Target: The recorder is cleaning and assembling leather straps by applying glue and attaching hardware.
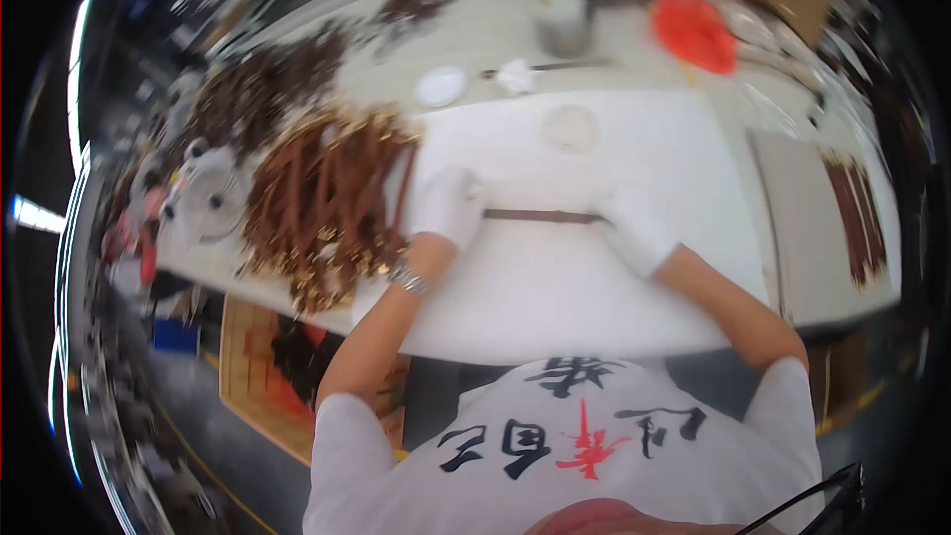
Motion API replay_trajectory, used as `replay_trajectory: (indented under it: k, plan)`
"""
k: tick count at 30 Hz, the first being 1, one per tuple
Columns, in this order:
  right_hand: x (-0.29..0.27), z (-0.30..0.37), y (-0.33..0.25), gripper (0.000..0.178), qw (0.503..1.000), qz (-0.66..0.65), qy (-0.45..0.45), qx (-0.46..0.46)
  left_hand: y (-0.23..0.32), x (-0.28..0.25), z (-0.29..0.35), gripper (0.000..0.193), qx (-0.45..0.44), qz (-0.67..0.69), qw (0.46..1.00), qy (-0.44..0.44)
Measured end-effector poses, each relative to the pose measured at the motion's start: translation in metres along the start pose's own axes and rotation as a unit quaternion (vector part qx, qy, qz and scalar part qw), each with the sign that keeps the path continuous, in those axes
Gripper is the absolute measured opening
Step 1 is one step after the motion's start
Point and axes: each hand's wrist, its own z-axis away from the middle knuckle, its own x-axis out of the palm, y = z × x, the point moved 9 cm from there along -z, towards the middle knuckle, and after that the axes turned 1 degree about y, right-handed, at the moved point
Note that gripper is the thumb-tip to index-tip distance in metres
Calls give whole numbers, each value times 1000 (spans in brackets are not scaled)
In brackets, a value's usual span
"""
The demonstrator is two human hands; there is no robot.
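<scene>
Between my two white-gloved hands a narrow dark brown strap (540, 216) is stretched level, just above or on the white sheet (555, 307); which of the two I cannot tell. My left hand (448, 206) is closed at the strap's left end, and my right hand (637, 230) at its right end. Both gloves are blurred, and they hide the strap's ends. Close to my left hand lies a heaped pile of brown straps (327, 173) with gold-coloured metal ends.
Several finished-looking straps (857, 218) lie beside a grey board (792, 218) on the right. Farther back are a round white dish (571, 128), a white disc (441, 87), a metal pot (565, 28) and a red bag (693, 32). A white reel (211, 198) stands left.
</scene>
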Motion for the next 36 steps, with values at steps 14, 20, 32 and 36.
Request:
replay_trajectory:
  k: [14,20,32,36]
  plan:
    - [19,-31,-21,12,978,146,-78,-129,-32,37,-29,15,-87,405,909,55]
    - [-23,-20,44,21,942,-240,-173,160,-37,24,-27,12,-122,431,888,104]
    - [-383,115,200,25,842,-259,308,360,-34,26,-29,7,-101,367,920,96]
    - [-409,213,302,27,797,-184,397,416,-40,42,-32,9,-93,468,875,81]
